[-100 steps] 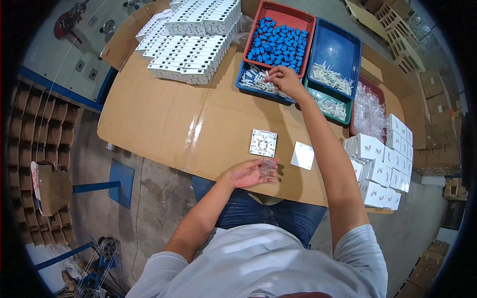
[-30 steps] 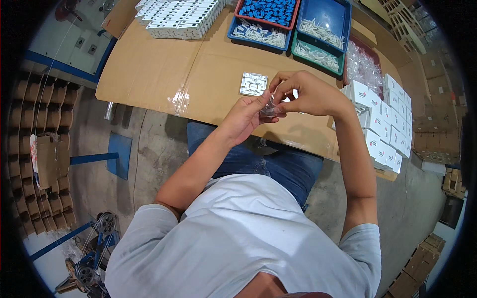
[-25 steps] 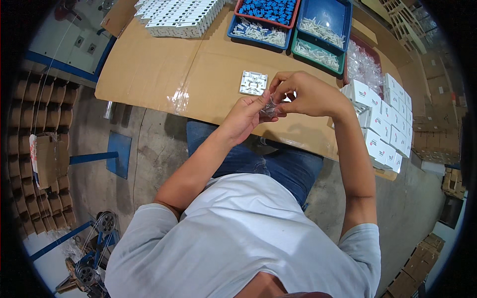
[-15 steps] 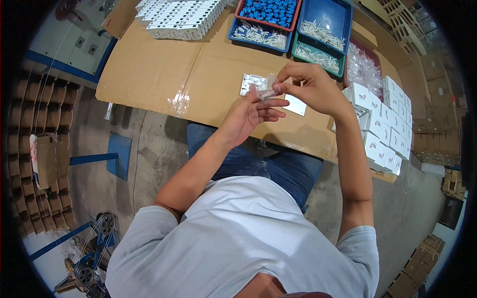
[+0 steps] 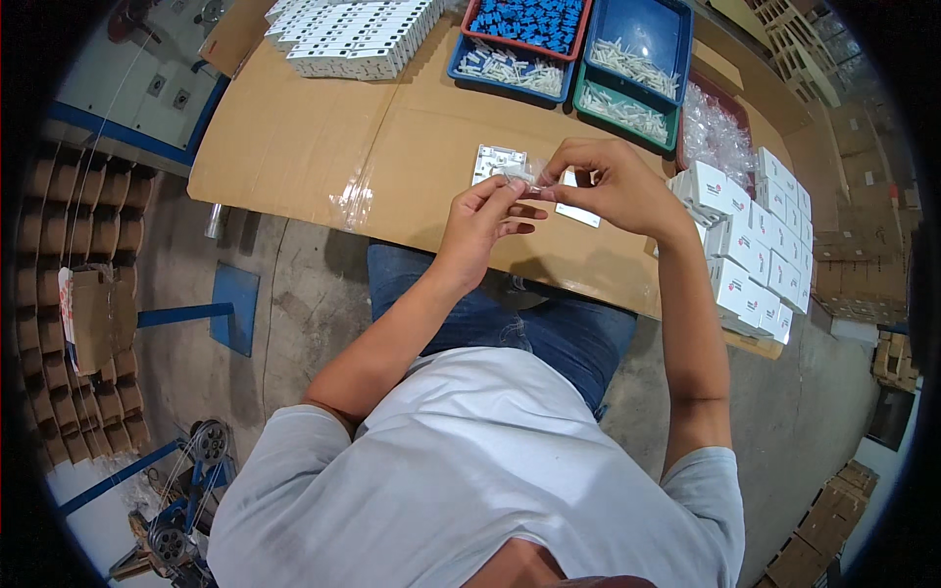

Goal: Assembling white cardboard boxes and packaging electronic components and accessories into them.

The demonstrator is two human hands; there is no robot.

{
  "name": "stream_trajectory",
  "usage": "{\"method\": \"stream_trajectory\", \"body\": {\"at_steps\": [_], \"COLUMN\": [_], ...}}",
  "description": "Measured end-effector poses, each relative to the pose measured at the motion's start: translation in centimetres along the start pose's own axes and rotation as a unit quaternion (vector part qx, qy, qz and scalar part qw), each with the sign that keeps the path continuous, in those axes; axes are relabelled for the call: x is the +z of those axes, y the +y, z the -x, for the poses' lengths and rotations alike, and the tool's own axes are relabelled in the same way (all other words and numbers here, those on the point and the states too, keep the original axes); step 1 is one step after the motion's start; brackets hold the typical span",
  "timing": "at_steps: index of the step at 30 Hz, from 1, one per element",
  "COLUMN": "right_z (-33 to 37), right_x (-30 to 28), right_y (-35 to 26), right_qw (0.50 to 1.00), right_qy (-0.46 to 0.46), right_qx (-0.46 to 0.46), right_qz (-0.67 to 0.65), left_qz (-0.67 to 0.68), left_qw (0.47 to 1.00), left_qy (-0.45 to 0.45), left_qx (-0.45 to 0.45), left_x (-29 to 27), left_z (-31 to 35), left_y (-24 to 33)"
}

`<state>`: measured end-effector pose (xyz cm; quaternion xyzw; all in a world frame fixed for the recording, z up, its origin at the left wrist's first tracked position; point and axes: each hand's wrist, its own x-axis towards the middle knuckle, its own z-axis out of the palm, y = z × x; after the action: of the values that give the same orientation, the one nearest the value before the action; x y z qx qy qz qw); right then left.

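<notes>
While white stacks (image 5: 361,41) stand far left on the counter (image 5: 294,147), the left hand (image 5: 480,220) pinches one end of a clear bag (image 5: 529,177) near a white frame (image 5: 498,159), and the right hand (image 5: 610,186) pinches the other, left of white boxes (image 5: 753,243).

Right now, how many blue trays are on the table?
2: left blue tray, partly under a red tray; right blue tray, partly over a green tray. Others may be hidden.
</notes>
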<state>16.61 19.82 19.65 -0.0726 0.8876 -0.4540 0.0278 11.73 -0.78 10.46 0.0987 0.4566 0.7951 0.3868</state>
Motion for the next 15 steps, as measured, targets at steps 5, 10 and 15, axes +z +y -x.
{"method": "stream_trajectory", "body": {"at_steps": [5, 10, 15], "right_z": [0.07, 0.11, 0.23], "right_x": [0.14, 0.15, -0.06], "right_y": [0.35, 0.57, 0.36], "right_qw": [0.999, 0.999, 0.999], "right_qy": [-0.016, -0.019, -0.013], "right_qx": [0.018, 0.004, 0.014], "right_qz": [-0.037, -0.035, -0.032], "left_qz": [-0.03, -0.008, 0.024], "left_qw": [1.0, 1.0, 1.0], "left_qy": [0.0, 0.011, 0.008], "left_qx": [-0.002, 0.011, 0.018], "left_x": [0.07, 0.28, 0.34], "left_z": [-0.1, -0.03, 0.0], "left_y": [-0.22, -0.34, -0.57]}}
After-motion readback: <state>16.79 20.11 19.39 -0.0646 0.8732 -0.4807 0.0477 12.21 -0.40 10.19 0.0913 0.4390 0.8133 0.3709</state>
